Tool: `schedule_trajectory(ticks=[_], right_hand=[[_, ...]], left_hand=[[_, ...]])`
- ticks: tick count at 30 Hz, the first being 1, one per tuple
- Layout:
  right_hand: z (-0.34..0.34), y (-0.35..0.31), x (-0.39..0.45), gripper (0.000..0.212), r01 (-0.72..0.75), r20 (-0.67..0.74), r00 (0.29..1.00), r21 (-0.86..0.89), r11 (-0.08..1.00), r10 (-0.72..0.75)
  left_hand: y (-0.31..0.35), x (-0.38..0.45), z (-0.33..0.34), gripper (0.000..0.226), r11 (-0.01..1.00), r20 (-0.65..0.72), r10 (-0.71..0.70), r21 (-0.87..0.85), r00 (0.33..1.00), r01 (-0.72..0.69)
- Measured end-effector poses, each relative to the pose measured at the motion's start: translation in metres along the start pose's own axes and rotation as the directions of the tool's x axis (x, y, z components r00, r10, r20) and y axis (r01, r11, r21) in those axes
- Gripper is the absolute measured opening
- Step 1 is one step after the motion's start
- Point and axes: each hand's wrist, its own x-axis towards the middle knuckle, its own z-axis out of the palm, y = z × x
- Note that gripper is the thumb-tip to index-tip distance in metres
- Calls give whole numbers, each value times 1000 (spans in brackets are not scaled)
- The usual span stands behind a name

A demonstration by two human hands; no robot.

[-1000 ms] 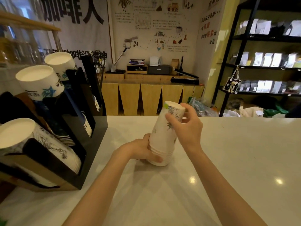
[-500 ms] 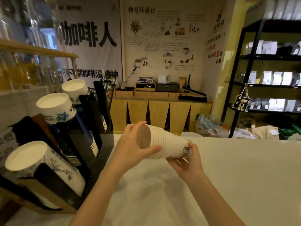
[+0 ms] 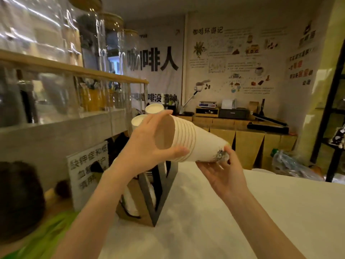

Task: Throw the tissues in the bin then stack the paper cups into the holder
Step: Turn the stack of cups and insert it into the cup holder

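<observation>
A nested stack of white paper cups (image 3: 194, 144) lies on its side in the air above the counter, its open mouth pointing left. My left hand (image 3: 147, 146) grips the rim end. My right hand (image 3: 224, 171) supports the base end from below, fingers spread. Behind and below the stack stands the black and brown cup holder (image 3: 158, 193), partly hidden by my left arm. Two cup stacks (image 3: 153, 109) poke out of its top.
A white counter (image 3: 224, 221) runs under my arms. A printed sign (image 3: 87, 172) leans left of the holder, under a wooden shelf with glass jars (image 3: 93, 53). A person's dark hair and green top (image 3: 22, 212) sit at the lower left. Plastic bags (image 3: 291, 165) lie beyond the counter's far edge.
The stack went from upright on the counter to lying sideways in the air. My view has swung left, and the holder now sits behind my left arm.
</observation>
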Motion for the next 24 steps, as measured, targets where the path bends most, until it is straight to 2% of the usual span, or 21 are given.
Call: schedule_trajectory(ticks=[3,6,10,14,21,24], right_hand=[[29,5,-4,32,82,78,994,-114,990,-74],[55,0,-9,12,222,142,971,-230,947,-193],[83,-6,-15,37,418,277,903,-391,820,-329],[107,1,-22,59,575,393,818,-517,634,-421],[131,31,-38,59,792,695,607,-573,213,-385],[131,47,-36,60,812,752,570,-578,84,-331]], left_hand=[[-11,-9,-30,90,995,0,-42,89,999,42],[-20,-13,-47,88,994,-27,-76,77,997,78],[-28,-21,-55,85,990,-15,-107,95,994,108],[-36,-29,-59,85,988,39,-130,86,991,126],[-61,-41,-56,92,969,148,-247,11,958,248],[-70,-46,-55,91,954,181,-292,-20,939,300]])
